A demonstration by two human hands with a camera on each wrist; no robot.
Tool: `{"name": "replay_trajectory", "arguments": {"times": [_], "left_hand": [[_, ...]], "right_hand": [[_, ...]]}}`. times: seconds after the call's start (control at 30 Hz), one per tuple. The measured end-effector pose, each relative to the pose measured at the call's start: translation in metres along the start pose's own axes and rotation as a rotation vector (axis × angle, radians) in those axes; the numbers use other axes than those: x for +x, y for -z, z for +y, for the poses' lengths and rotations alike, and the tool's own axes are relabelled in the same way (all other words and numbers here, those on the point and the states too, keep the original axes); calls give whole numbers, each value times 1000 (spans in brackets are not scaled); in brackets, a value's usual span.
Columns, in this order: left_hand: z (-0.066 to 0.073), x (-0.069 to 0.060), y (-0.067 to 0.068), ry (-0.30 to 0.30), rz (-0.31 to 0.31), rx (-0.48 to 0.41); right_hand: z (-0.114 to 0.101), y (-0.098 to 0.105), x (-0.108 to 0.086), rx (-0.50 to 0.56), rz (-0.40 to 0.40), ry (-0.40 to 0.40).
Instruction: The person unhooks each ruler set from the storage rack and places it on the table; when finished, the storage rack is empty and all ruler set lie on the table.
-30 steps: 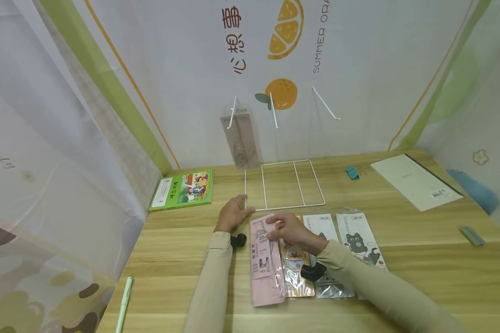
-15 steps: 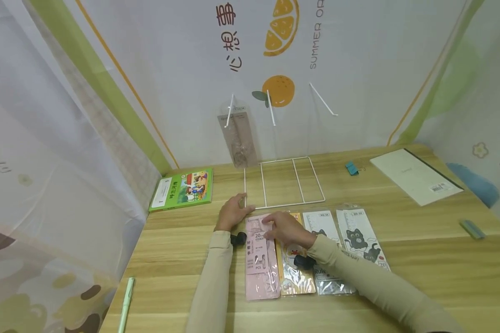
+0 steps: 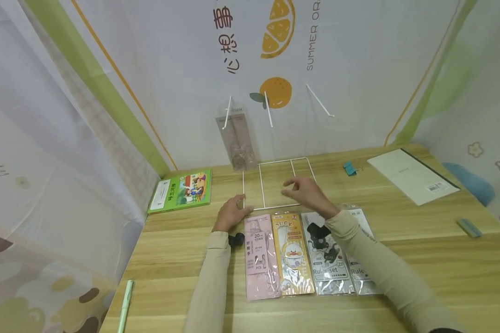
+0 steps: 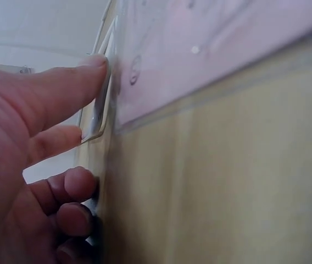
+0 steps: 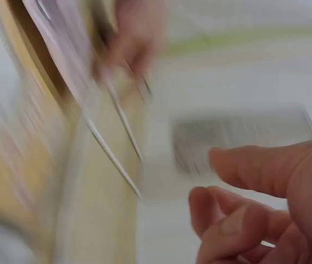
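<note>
White rack (image 3: 261, 187) on our table (image 3: 171, 259) looks light and stiff; hold it low. Our left hand (image 3: 231, 213) touches its corner, but we can't tell if it pinches; our right hand (image 3: 309, 194) has thumb and finger apart.

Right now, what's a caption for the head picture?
Left fingers touch a white wire rack; empty right fingers hover near flat pink, yellow and white plastic packets.

Yel. pkg (image 3: 292, 259) says DUCK, pink pkg (image 3: 261, 282) 20, cat pkgs (image 3: 328, 259) Ruler-set, cloth (image 3: 350, 55) SUMMER, bk (image 3: 181, 191) 呼兰河传.
</note>
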State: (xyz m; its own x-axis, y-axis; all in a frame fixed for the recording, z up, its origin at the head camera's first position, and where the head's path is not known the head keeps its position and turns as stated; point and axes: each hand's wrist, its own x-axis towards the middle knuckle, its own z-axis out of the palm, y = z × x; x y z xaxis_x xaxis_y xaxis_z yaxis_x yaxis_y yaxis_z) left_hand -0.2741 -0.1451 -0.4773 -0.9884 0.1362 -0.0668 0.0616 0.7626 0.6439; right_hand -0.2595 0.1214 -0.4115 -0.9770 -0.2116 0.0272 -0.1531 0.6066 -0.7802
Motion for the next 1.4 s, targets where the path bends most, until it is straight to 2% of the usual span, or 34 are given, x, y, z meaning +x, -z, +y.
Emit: {"name": "replay_trajectory", "arguments": {"times": [0.07, 0.17, 0.27, 0.33, 0.4, 0.47, 0.53, 0.63, 0.77, 0.87, 1.07, 1.3, 1.4], "left_hand": [[-1, 0, 1, -2, -7, -4], [-2, 1, 1, -2, -21, -13], [-3, 1, 2, -4, -32, -18], [-3, 2, 2, -7, -33, -23], [-3, 2, 2, -10, -31, -26], [-2, 2, 2, -14, -29, -26], [-2, 1, 2, -10, -28, -29], [-2, 1, 1, -9, -32, -28], [-2, 1, 0, -26, -33, -21], [-2, 1, 0, -34, -26, -25], [-3, 2, 2, -34, -29, -25], [-3, 3, 2, -37, -47, -11], [-4, 3, 7, -52, -70, -34]], "right_hand": [[5, 23, 9, -6, 107, -9], [13, 54, 19, 53, 266, -7], [17, 77, 22, 122, 390, 3], [20, 86, 23, 141, 432, -7], [25, 92, 24, 116, 445, -22], [36, 92, 25, 70, 422, -44], [49, 90, 26, 20, 355, -66], [70, 83, 25, -84, 194, -83], [88, 73, 20, -186, -15, -48], [93, 66, 16, -217, -87, -29], [100, 53, 12, -267, -119, -11], [104, 46, 9, -272, -91, -12], [104, 44, 8, -280, -75, -1]]}}
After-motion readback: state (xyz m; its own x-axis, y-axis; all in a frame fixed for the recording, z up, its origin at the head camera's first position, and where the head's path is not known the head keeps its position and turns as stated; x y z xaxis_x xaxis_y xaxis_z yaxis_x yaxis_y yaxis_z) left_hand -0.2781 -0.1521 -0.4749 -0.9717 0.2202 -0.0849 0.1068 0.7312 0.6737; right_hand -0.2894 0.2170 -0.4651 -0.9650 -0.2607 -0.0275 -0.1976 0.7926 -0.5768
